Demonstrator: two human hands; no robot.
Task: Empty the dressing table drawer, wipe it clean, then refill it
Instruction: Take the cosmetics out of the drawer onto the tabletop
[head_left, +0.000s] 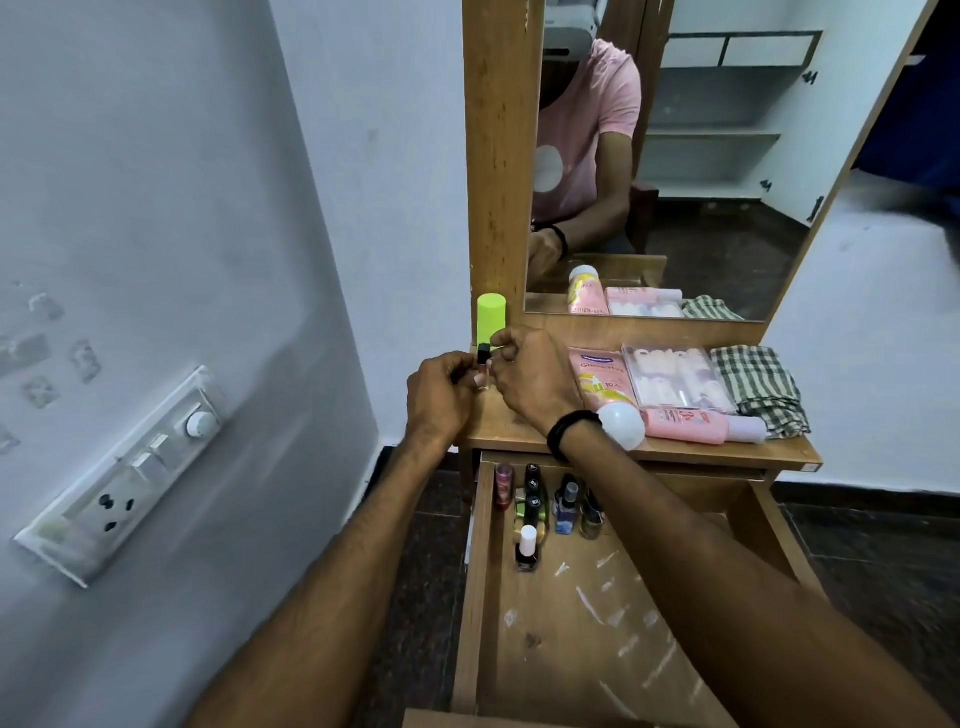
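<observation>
Left hand: fingers curled round a small black-capped bottle, at its glass body. Right hand: pinches the same bottle near the cap, likely steadying it upright for setting down. Bottle: at the left rear of the worktop, just beside a green-capped can. Worktop: also carries tube, nail box, pink bottle and checked cloth, seemingly parked out of the drawer. Drawer: pulled open below, polishes clustered at its back left; emptying looks unfinished.
</observation>
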